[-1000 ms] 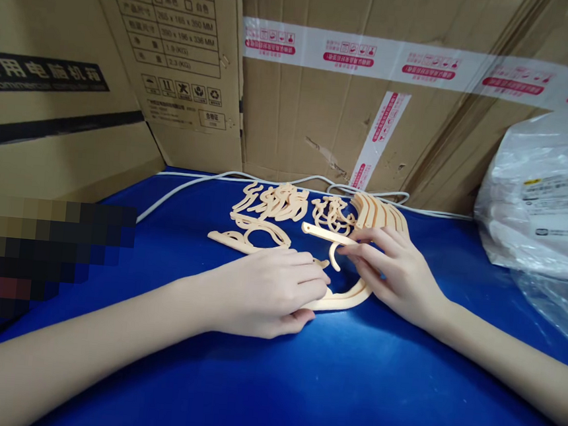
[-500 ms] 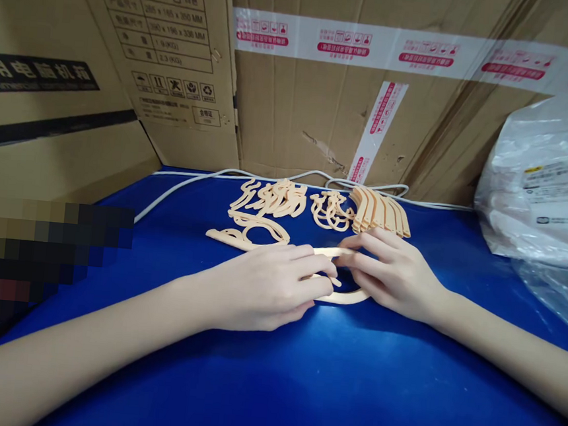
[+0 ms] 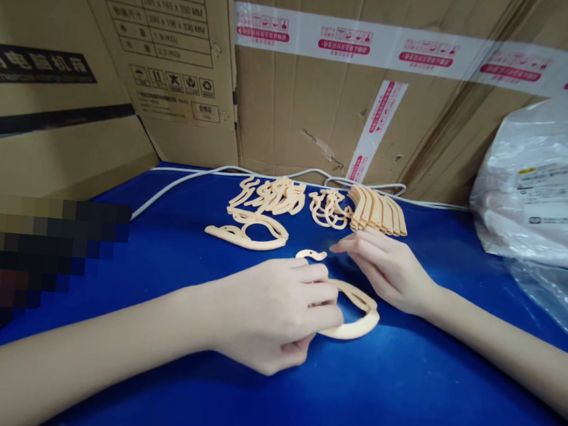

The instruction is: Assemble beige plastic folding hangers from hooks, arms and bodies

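Note:
My left hand (image 3: 280,305) has its fingers closed on a beige plastic folding hanger (image 3: 353,328), low over the blue table. The hanger's looped right end shows past my fingers, and its left part is hidden under the hand. My right hand (image 3: 383,268) is off the hanger, palm down with fingers stretched to the left. Its fingertips are beside the curved end of a small beige hook (image 3: 314,255), with a narrow gap between them. The left part of that hook disappears behind my left knuckles. Farther left lies another folding hanger (image 3: 261,243) with a round opening.
Along the back are a heap of wavy beige pieces (image 3: 280,196), a heap of hooks (image 3: 330,209) and a row of curved hanger arms (image 3: 378,211). A white cable (image 3: 177,180) runs behind them. Cardboard boxes (image 3: 298,108) wall the back; a plastic bag (image 3: 539,189) sits right.
My left hand has brought the hanger nearer to me. My right hand has let go of it and drawn slightly away. The small hook now shows on the table between the hands.

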The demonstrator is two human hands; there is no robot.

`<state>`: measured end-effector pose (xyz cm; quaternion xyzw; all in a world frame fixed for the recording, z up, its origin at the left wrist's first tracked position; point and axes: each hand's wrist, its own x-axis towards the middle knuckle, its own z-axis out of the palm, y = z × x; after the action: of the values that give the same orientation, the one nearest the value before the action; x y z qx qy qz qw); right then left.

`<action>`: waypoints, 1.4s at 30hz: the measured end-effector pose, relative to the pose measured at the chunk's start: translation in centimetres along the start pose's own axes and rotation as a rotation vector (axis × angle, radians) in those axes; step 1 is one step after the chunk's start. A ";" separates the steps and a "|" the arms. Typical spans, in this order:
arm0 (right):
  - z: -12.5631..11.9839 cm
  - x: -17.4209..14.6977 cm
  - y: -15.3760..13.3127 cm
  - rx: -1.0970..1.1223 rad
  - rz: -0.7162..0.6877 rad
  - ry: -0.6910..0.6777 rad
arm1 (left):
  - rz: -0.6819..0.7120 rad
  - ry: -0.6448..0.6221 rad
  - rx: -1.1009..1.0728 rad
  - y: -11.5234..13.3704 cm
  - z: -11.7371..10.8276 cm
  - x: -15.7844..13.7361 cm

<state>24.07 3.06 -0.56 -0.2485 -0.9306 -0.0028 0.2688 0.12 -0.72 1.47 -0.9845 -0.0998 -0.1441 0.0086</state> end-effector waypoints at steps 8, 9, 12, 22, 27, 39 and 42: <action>0.5 0.4 0.4 -0.076 0.078 -0.090 | -0.005 -0.044 -0.108 0.7 -0.2 0.1; 0.5 0.4 0.4 -0.071 0.071 -0.092 | -0.006 -0.047 -0.113 0.8 -0.1 0.1; 0.5 0.3 0.5 -0.032 0.058 -0.085 | -0.006 -0.056 -0.118 0.9 -0.1 0.1; 0.3 0.1 0.9 0.271 0.438 0.403 | -0.067 0.015 -0.067 -0.8 0.2 -0.2; 0.1 0.1 1.8 0.347 0.603 0.639 | -0.289 0.138 0.050 -1.6 0.3 -0.3; 0.3 0.0 0.5 0.202 0.422 0.206 | -0.629 -0.022 -0.081 -0.1 0.0 0.2; 0.1 0.2 0.4 0.118 0.380 0.180 | -0.627 -0.052 -0.015 -0.5 -0.3 0.0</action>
<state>24.05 3.53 -0.61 -0.4021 -0.8378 0.0803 0.3604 -0.10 -0.27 1.74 -0.9092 -0.3975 -0.1151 -0.0463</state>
